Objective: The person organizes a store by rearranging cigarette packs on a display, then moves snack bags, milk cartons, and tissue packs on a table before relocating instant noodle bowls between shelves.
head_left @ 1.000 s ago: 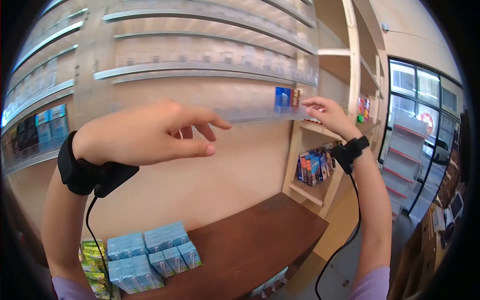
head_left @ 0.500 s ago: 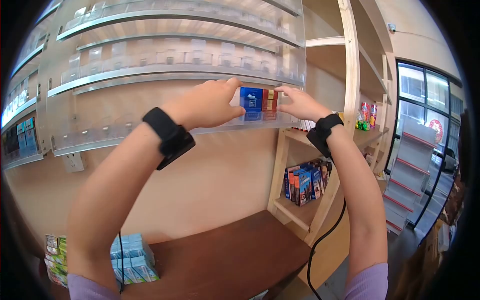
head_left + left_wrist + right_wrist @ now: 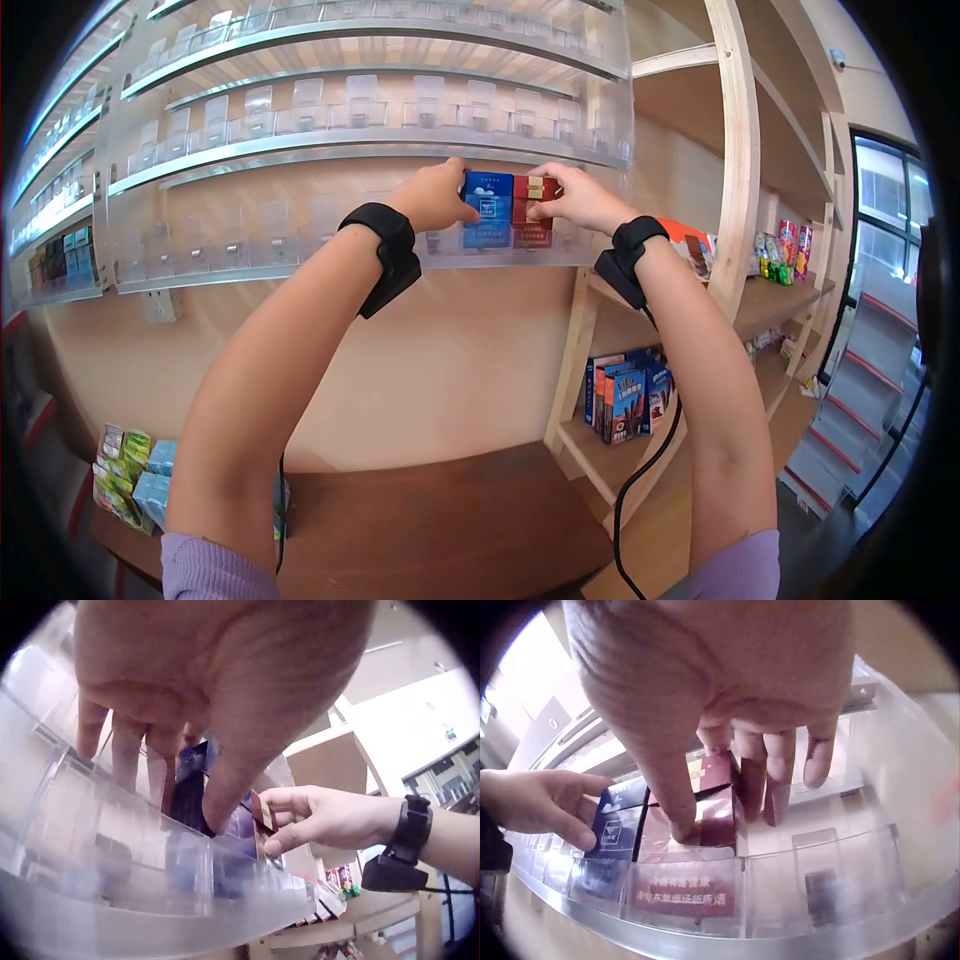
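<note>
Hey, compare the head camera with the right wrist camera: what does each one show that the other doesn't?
Only the head view shows the stacked pale blue cartons and yellow-green packets at lower left, and the upright printed cardboard boxes on the wooden shelf at right.

Only the right wrist view shows the palm side of the right hand.

Both show the left hand holding a blue rectangular pack beside a red-and-gold rectangular pack, which the right hand grips, at a clear plastic display tray.

Purple sleeves [image 3: 220, 566]; black wrist straps [image 3: 632, 248], black cables [image 3: 618, 508].
</note>
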A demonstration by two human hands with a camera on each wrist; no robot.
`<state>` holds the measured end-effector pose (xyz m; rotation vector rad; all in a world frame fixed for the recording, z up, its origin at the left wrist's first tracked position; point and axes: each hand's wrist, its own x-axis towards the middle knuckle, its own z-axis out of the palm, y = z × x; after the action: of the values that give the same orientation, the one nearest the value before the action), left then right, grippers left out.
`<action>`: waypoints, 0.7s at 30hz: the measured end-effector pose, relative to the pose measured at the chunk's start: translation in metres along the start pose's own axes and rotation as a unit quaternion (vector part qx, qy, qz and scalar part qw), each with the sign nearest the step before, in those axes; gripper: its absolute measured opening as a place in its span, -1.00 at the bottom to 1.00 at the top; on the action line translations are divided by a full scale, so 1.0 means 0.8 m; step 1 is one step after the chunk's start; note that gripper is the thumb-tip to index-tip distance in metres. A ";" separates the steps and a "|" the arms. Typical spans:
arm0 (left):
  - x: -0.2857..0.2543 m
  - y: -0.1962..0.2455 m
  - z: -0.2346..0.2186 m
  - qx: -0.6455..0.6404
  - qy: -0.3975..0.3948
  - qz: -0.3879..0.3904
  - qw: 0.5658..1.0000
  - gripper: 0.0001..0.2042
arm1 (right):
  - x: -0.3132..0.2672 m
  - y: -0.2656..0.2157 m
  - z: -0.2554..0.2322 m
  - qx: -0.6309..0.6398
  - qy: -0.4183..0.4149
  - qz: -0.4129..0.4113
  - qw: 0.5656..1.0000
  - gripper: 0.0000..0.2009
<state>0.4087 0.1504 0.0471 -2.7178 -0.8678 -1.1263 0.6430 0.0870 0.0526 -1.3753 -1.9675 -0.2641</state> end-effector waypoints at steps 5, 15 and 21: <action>0.000 -0.001 -0.002 -0.097 -0.008 -0.021 0.995 -0.48 | 0.002 0.006 -0.005 0.066 -0.011 0.003 0.998 -0.62; -0.002 0.002 0.000 -0.188 -0.003 -0.001 0.982 -0.57 | -0.008 -0.007 -0.013 0.003 -0.011 -0.054 0.998 -0.65; -0.013 0.000 -0.004 -0.145 0.004 0.039 0.989 -0.52 | -0.007 0.002 -0.016 0.101 -0.030 -0.087 0.991 -0.66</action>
<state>0.4011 0.1446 0.0425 -2.9422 -0.6317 -1.3409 0.6511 0.0767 0.0577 -1.0979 -2.1038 -0.1007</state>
